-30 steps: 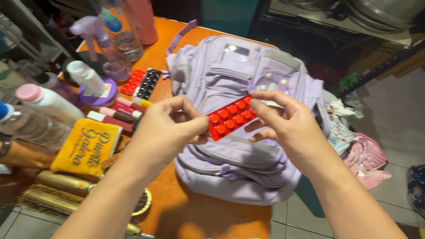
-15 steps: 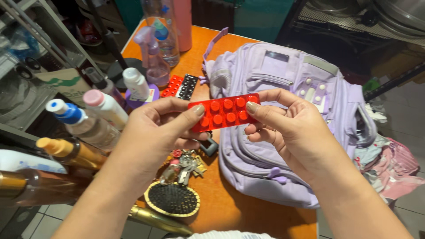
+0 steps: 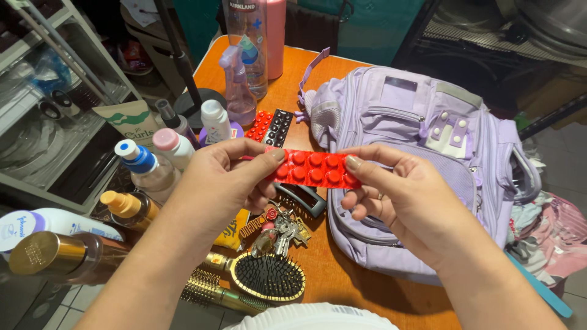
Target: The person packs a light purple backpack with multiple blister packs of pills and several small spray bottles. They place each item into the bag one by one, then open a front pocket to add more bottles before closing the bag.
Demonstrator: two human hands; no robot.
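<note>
L hand (image 3: 229, 177) & R hand (image 3: 397, 195) each pinch an end of red blister strip (image 3: 312, 169), held over counter (image 3: 306, 67) beside lilac backpack (image 3: 422, 159); strip not yet stowed, looks unpopped

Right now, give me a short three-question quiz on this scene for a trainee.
1. True or false: both hands grip the red blister pack.
2. Multiple choice: what lies on the table directly behind the pack? A) a lavender backpack B) a black suitcase C) a green bucket
3. Fill in: the bunch of keys lies just above the black-bristled ____.

Key
1. True: the left hand pinches one end, the right hand the other.
2. A
3. hairbrush
</note>
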